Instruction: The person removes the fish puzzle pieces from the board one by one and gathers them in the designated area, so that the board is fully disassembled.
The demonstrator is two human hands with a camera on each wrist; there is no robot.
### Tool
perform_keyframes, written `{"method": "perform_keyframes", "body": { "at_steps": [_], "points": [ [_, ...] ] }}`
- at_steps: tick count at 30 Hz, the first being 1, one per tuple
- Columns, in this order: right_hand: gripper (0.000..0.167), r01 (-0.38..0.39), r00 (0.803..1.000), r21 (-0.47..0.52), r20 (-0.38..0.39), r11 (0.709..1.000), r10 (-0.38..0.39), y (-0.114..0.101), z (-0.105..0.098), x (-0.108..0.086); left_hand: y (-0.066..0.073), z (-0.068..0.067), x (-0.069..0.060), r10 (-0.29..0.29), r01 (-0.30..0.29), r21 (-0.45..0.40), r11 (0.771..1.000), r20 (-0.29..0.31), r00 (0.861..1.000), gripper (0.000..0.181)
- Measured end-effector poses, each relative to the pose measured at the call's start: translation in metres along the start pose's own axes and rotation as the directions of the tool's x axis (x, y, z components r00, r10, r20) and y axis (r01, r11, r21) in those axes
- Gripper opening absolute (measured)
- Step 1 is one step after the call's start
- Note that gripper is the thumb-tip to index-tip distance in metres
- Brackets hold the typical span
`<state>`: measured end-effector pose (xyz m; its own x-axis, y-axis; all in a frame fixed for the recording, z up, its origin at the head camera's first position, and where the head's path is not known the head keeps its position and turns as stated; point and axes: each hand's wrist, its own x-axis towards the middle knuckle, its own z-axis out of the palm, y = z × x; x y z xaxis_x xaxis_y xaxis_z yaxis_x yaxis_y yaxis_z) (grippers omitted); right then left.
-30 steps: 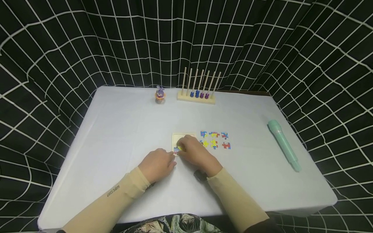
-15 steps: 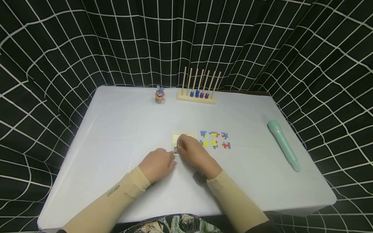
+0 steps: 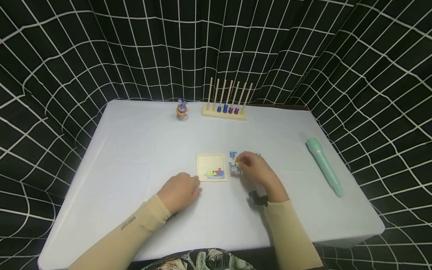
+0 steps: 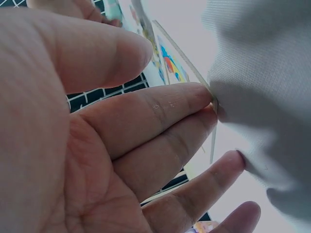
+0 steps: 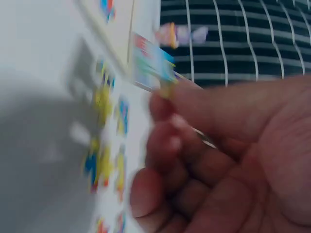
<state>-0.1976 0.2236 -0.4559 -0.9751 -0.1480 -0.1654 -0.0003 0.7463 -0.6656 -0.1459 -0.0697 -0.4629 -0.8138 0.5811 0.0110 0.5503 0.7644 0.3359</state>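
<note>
A shallow wooden puzzle board [image 3: 208,162] lies mid-table, with joined colourful pieces [image 3: 216,173] in its lower right part. My left hand [image 3: 180,192] rests at the board's lower left edge; in the left wrist view its straight fingertips [image 4: 201,94] touch that edge. To the right of the board, my right hand [image 3: 259,170] is above the loose puzzle pieces [image 3: 233,154] and partly hides them. Thumb and forefinger pinch a light blue puzzle piece [image 5: 148,63] with a red patch, clear in the right wrist view though blurred. The other right fingers are curled.
At the back of the white table [image 3: 141,138] stand a peg rack [image 3: 224,113] with blue and purple beads and a small purple rabbit toy [image 3: 182,108]. A mint green microphone-shaped toy [image 3: 324,167] lies at the right. Black grid-patterned cloth [image 3: 162,48] surrounds the table.
My right hand has moved right, from the board's lower left corner to above the loose pieces, taking the light blue piece along. The left hand has stayed at the board's edge.
</note>
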Motion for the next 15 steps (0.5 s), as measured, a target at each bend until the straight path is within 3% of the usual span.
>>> {"method": "perform_keyframes", "body": {
  "at_steps": [4,8,15],
  "points": [
    [0.013,-0.047,0.995,0.021,0.092,0.999,0.045,0.014,-0.003,-0.004,0.0,0.0,0.0,0.0,0.0,0.005,1.0,-0.002,1.0,0.032],
    [0.01,-0.065,0.995,0.014,0.081,0.998,0.064,0.013,0.005,-0.005,0.0,0.001,0.001,0.005,-0.005,0.008,1.0,-0.006,1.0,0.03],
    [0.006,-0.095,0.994,-0.11,0.052,0.989,0.101,0.002,0.011,-0.005,0.0,0.001,0.001,0.012,-0.012,0.002,1.0,-0.011,1.0,0.031]
  ]
}}
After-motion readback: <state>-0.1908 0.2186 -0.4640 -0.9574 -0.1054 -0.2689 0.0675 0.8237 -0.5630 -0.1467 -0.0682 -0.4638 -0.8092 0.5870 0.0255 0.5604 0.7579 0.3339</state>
